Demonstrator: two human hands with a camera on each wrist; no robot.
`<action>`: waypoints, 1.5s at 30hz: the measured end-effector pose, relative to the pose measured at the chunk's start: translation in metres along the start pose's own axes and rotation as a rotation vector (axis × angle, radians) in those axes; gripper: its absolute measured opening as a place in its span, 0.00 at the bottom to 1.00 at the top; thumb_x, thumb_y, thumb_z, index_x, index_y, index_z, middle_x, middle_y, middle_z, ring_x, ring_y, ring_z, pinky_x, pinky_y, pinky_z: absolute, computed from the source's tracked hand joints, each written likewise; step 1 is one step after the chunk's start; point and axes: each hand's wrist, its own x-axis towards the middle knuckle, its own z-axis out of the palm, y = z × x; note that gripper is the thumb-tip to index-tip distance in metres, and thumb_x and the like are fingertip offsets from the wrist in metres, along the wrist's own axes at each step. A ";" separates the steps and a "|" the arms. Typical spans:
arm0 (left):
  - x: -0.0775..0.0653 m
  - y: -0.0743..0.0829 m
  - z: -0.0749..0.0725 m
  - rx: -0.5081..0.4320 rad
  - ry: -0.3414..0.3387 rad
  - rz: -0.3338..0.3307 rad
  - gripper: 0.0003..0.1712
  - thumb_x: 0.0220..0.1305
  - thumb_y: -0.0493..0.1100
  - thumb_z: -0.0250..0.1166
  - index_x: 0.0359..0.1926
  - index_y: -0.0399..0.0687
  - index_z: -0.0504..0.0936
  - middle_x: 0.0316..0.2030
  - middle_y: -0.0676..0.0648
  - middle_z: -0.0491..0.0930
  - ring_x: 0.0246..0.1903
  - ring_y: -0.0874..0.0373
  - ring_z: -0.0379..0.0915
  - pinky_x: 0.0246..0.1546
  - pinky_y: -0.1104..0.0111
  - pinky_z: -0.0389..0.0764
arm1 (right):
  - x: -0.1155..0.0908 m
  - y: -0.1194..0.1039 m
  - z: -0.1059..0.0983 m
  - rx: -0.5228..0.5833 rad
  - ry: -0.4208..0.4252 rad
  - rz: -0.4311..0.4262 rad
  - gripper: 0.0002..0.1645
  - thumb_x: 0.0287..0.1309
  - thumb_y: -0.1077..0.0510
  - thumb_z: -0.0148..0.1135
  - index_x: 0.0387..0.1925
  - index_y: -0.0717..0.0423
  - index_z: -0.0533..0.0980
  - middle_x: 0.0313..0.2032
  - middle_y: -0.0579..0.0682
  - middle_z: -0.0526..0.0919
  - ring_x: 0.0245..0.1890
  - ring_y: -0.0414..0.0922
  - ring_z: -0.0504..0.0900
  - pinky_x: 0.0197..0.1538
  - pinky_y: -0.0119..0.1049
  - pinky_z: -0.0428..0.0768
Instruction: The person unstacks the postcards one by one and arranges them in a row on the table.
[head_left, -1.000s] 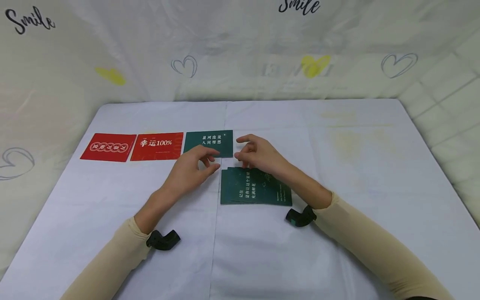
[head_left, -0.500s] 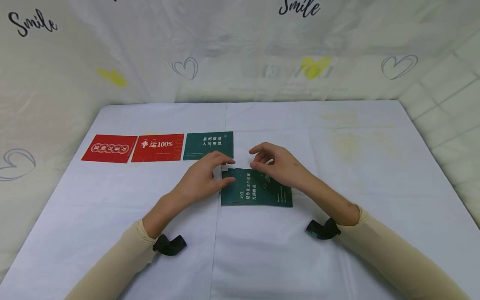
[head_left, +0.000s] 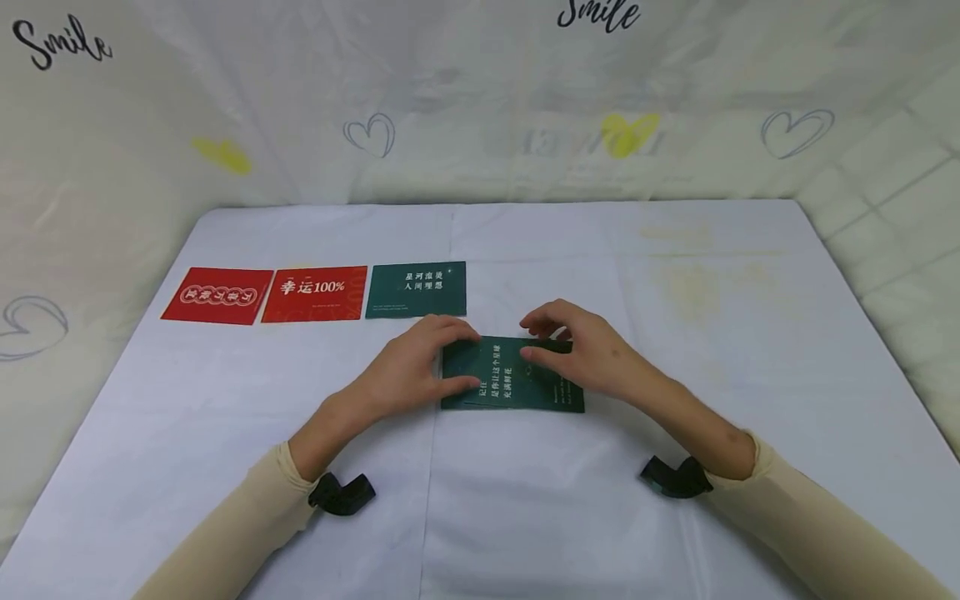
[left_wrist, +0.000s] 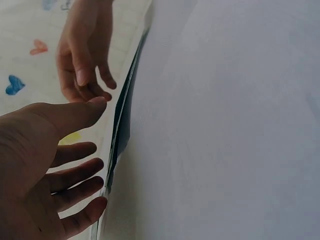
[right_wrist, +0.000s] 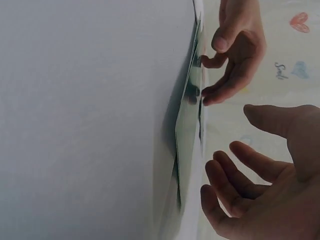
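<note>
Left grip of mine is wide at the left end of the green stack, thumb apart from fingers; whether it touches, I cannot tell. Right grip is also wide and holds nothing, near the right end. The stack lies flat on the table, nearer to me than the single green card and the red cards. To separate one well, I think I should steady the lower layers lightly from the left, raise only the uppermost edge with right thumb and fingertip, and check that no second one clings, because the edges are not quite even.
</note>
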 end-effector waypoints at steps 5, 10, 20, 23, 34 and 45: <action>0.001 0.004 0.001 0.019 -0.023 0.022 0.36 0.58 0.57 0.79 0.66 0.56 0.79 0.66 0.52 0.75 0.68 0.56 0.69 0.67 0.60 0.79 | -0.007 0.004 -0.003 -0.045 -0.014 -0.001 0.29 0.60 0.52 0.76 0.61 0.55 0.78 0.56 0.52 0.83 0.58 0.52 0.81 0.64 0.53 0.79; 0.001 0.006 0.003 0.048 -0.052 0.031 0.41 0.56 0.58 0.79 0.69 0.56 0.77 0.70 0.52 0.72 0.72 0.56 0.65 0.69 0.60 0.77 | -0.013 0.008 -0.002 -0.120 -0.095 -0.002 0.38 0.54 0.47 0.80 0.64 0.52 0.77 0.60 0.51 0.80 0.62 0.52 0.77 0.66 0.53 0.77; 0.002 0.004 0.006 0.078 -0.087 0.061 0.46 0.53 0.59 0.81 0.71 0.54 0.75 0.71 0.51 0.72 0.73 0.54 0.64 0.71 0.59 0.76 | -0.019 0.006 0.003 -0.303 -0.150 -0.055 0.53 0.43 0.39 0.85 0.70 0.47 0.72 0.66 0.51 0.74 0.66 0.56 0.74 0.67 0.59 0.74; 0.002 0.004 0.006 0.080 -0.081 0.068 0.46 0.53 0.59 0.81 0.70 0.54 0.75 0.70 0.51 0.73 0.72 0.54 0.65 0.70 0.59 0.77 | -0.020 0.006 0.004 -0.332 -0.146 -0.073 0.53 0.43 0.40 0.85 0.70 0.48 0.72 0.65 0.52 0.75 0.65 0.56 0.74 0.66 0.59 0.74; -0.001 0.004 0.004 0.048 -0.082 0.079 0.46 0.51 0.60 0.82 0.70 0.55 0.76 0.67 0.52 0.74 0.70 0.55 0.65 0.69 0.59 0.77 | -0.023 0.005 0.006 -0.342 -0.138 -0.097 0.56 0.43 0.39 0.85 0.72 0.47 0.70 0.63 0.48 0.76 0.63 0.51 0.73 0.66 0.54 0.75; -0.002 0.002 0.001 0.007 -0.091 0.086 0.47 0.49 0.60 0.83 0.70 0.59 0.75 0.66 0.54 0.73 0.69 0.58 0.65 0.69 0.59 0.76 | -0.024 0.005 0.002 -0.317 -0.151 -0.099 0.60 0.41 0.34 0.84 0.74 0.47 0.67 0.61 0.46 0.74 0.61 0.48 0.73 0.63 0.50 0.77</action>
